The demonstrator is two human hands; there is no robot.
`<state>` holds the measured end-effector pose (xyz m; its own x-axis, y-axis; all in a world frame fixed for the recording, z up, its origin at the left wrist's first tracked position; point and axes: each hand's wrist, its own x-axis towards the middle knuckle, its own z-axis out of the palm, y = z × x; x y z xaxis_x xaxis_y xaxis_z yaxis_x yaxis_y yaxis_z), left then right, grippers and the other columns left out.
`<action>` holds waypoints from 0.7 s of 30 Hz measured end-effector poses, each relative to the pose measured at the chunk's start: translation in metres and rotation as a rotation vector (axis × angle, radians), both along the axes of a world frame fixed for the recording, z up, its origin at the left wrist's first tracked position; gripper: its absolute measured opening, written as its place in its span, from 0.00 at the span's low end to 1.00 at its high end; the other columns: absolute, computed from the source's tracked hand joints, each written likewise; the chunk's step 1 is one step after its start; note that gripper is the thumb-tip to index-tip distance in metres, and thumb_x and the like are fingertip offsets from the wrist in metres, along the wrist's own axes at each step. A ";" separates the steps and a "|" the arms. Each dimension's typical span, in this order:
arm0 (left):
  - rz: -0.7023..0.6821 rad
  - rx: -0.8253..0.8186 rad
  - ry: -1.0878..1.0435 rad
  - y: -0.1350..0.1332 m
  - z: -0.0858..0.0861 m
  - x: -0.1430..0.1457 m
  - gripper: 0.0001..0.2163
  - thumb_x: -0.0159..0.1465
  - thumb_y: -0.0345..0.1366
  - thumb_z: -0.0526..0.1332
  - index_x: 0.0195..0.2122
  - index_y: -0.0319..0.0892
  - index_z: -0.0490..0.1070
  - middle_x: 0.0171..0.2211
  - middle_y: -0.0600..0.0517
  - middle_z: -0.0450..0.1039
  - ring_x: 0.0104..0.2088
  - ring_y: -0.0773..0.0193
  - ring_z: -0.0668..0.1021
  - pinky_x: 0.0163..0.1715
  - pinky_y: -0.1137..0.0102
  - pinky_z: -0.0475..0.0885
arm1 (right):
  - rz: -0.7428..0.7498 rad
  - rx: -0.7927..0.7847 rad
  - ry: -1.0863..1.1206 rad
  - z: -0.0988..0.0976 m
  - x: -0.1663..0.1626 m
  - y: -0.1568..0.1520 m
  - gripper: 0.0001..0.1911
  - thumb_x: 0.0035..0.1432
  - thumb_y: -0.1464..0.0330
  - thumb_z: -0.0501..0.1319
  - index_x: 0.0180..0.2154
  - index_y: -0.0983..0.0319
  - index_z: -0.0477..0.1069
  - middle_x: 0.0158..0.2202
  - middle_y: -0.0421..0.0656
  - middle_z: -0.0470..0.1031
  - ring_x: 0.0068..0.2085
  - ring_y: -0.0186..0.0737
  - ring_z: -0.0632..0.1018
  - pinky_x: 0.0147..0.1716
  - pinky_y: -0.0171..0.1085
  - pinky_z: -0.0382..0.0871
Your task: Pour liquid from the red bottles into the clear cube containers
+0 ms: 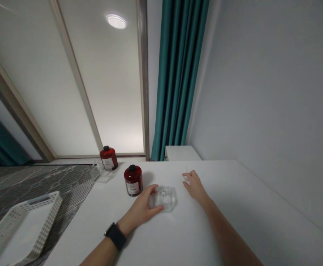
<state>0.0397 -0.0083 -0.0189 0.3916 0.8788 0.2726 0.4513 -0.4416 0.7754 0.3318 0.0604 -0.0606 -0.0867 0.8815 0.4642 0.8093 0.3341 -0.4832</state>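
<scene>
My left hand (139, 210), with a dark watch on its wrist, curves around the left side of a clear, see-through container (167, 198) on the white table. Its thumb and fingers touch the container's sides. To the right, my right hand (196, 187) has its thumb and fingers bent around a small clear piece (186, 178), from which a thin pale tip sticks up. What kind of thing this is does not show. Just beyond my left hand stands a dark red bottle (133, 181) with a black cap and a white label.
A second red bottle (108, 158) stands at the table's far left corner, beside clear packaging (103, 174). On the grey carpet at left is a white perforated basket (46, 225). A white cabinet (182, 152) and a teal curtain (176, 81) are beyond the table (161, 244); a wall borders the right.
</scene>
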 end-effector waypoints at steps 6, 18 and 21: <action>0.007 -0.007 -0.005 -0.001 0.003 0.000 0.29 0.56 0.37 0.69 0.58 0.42 0.64 0.52 0.41 0.74 0.52 0.48 0.77 0.56 0.53 0.70 | 0.011 0.027 0.009 -0.003 0.006 0.002 0.17 0.57 0.76 0.59 0.47 0.59 0.74 0.42 0.47 0.67 0.44 0.48 0.74 0.50 0.48 0.70; -0.013 -0.010 0.015 -0.001 0.002 -0.001 0.30 0.57 0.37 0.69 0.60 0.41 0.62 0.54 0.40 0.72 0.53 0.48 0.75 0.57 0.52 0.68 | 0.016 0.023 0.006 -0.004 0.008 0.006 0.16 0.59 0.75 0.58 0.48 0.59 0.73 0.43 0.47 0.68 0.45 0.47 0.75 0.48 0.47 0.73; -0.012 -0.005 0.016 -0.001 0.002 -0.001 0.30 0.57 0.37 0.69 0.60 0.41 0.62 0.54 0.40 0.72 0.53 0.48 0.75 0.58 0.52 0.68 | 0.009 0.016 -0.009 -0.003 0.009 0.005 0.16 0.58 0.75 0.58 0.48 0.60 0.74 0.43 0.47 0.69 0.44 0.46 0.75 0.47 0.45 0.73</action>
<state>0.0390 -0.0092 -0.0173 0.4066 0.8754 0.2615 0.4580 -0.4430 0.7707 0.3409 0.0654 -0.0638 -0.0992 0.8733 0.4771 0.8104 0.3491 -0.4705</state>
